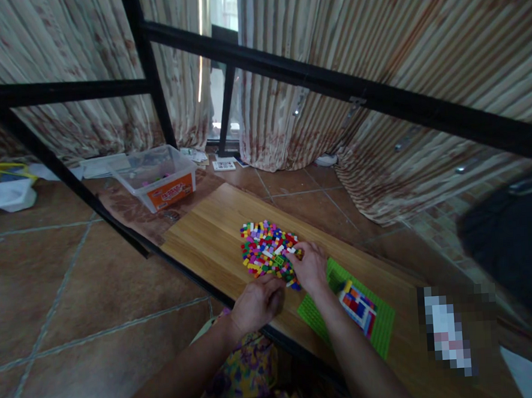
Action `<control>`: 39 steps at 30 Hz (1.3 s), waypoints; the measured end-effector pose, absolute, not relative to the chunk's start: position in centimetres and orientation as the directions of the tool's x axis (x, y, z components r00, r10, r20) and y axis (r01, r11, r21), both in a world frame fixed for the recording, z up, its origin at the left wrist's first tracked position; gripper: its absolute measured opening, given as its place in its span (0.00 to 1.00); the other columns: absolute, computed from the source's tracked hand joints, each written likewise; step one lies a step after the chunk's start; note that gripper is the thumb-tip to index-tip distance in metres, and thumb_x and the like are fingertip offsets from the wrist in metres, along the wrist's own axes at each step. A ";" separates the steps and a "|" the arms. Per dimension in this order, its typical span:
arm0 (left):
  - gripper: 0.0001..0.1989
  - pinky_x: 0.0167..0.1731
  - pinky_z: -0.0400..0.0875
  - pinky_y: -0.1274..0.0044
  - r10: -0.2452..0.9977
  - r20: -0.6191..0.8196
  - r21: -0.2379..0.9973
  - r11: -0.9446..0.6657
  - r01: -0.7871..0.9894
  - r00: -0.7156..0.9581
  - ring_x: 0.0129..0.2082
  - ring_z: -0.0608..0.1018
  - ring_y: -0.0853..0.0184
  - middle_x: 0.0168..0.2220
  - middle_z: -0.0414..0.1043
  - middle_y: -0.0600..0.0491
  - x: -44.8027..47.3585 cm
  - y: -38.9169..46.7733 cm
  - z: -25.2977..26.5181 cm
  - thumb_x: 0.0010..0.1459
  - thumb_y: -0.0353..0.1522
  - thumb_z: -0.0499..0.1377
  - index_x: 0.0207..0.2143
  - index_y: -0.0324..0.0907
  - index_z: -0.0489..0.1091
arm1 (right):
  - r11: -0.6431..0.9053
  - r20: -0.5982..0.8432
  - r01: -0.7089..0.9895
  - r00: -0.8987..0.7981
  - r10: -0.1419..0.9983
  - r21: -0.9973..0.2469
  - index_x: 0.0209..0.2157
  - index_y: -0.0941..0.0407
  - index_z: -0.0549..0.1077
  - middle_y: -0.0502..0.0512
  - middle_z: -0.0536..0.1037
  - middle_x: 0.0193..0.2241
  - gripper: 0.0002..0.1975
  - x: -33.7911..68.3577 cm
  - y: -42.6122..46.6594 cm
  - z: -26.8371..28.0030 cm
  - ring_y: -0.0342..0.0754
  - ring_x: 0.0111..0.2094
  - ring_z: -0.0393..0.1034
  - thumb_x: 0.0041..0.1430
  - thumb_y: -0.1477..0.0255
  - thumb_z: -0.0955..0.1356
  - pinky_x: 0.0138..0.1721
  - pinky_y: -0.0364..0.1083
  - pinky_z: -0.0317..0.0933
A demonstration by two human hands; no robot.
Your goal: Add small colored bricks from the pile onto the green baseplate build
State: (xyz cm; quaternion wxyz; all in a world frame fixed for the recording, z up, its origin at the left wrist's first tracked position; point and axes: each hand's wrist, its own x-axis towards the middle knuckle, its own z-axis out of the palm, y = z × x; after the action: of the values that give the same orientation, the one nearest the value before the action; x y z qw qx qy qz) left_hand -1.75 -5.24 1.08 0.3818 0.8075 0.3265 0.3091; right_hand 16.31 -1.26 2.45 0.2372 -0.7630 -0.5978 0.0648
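Note:
A heap of small multicoloured building bricks [262,247] lies spread on a wooden table [204,227]. My right hand [313,268] reaches to the heap's right edge, thumb and forefinger brought together around a small brick among the others. At the near edge of the heap is my left hand [258,301], its fingers curled inward; whatever they may hold is hidden. Right of the heap lies a green studded baseplate [384,330], partly covered by my right forearm. On it stands a low built block of red, blue, white and yellow bricks [359,307].
A clear plastic bin [170,181] with an orange label stands on the floor beyond the table. Black metal bars [257,55] cross the view before striped curtains [288,119]. A white tray [4,197] is at far left, a dark object [516,244] at right.

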 end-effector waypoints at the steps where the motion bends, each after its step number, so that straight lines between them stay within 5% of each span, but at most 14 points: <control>1: 0.11 0.36 0.69 0.77 0.763 0.248 0.820 -0.493 0.290 0.597 0.36 0.74 0.68 0.36 0.71 0.50 -1.8 -5.2 1.1 0.62 0.27 0.50 0.40 0.42 0.71 | -0.163 0.188 0.853 0.289 0.939 -0.496 0.36 0.54 0.75 0.58 0.77 0.38 0.12 16.4 -1.4 2.4 0.54 0.45 0.67 0.57 0.61 0.66 0.47 0.52 0.58; 5: 0.10 0.38 0.70 0.77 0.771 0.255 0.833 -0.482 0.272 0.584 0.37 0.75 0.67 0.37 0.72 0.50 -1.8 -5.3 1.0 0.63 0.29 0.50 0.41 0.42 0.71 | -0.115 0.119 0.617 0.325 0.938 -0.779 0.33 0.54 0.73 0.54 0.79 0.30 0.12 16.4 -2.6 2.5 0.50 0.33 0.72 0.54 0.60 0.67 0.38 0.47 0.63; 9: 0.11 0.40 0.71 0.75 0.848 0.274 0.871 -0.419 0.257 0.453 0.38 0.76 0.66 0.40 0.74 0.49 -1.9 -5.2 0.8 0.64 0.32 0.52 0.47 0.42 0.68 | -0.034 0.072 0.403 0.244 0.967 -0.914 0.35 0.54 0.75 0.54 0.80 0.32 0.13 15.7 -4.8 3.1 0.49 0.35 0.74 0.54 0.60 0.68 0.38 0.47 0.66; 17: 0.13 0.40 0.71 0.76 0.853 0.237 0.923 -0.347 0.166 0.466 0.37 0.77 0.67 0.39 0.76 0.51 -2.2 -4.8 1.5 0.66 0.37 0.52 0.48 0.42 0.69 | -0.013 0.043 0.420 0.124 0.991 -0.908 0.40 0.52 0.78 0.54 0.81 0.39 0.12 13.4 -7.6 3.7 0.49 0.41 0.74 0.58 0.65 0.65 0.45 0.47 0.66; 27: 0.13 0.34 0.69 0.79 0.878 0.205 0.933 -0.308 0.184 0.432 0.31 0.76 0.68 0.32 0.76 0.53 -2.1 -4.7 0.8 0.65 0.36 0.52 0.40 0.41 0.73 | -0.103 0.073 0.558 0.284 0.956 -0.824 0.36 0.54 0.78 0.55 0.81 0.36 0.12 11.1 -7.9 3.5 0.50 0.38 0.75 0.58 0.66 0.64 0.43 0.49 0.66; 39: 0.11 0.30 0.67 0.81 0.924 0.237 0.895 -0.328 0.303 0.300 0.27 0.75 0.71 0.28 0.75 0.55 -1.6 -5.3 0.6 0.64 0.35 0.53 0.35 0.41 0.73 | -0.147 0.062 0.445 0.422 0.904 -0.884 0.36 0.55 0.78 0.57 0.81 0.36 0.14 10.5 -8.2 2.6 0.52 0.38 0.75 0.57 0.63 0.65 0.42 0.50 0.66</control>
State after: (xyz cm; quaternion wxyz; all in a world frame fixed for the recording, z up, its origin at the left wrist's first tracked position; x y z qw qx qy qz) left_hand -1.59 -5.31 0.64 0.3854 0.7082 0.4332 0.4028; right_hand 10.54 -8.19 2.61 0.4501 -0.7130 -0.4731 0.2554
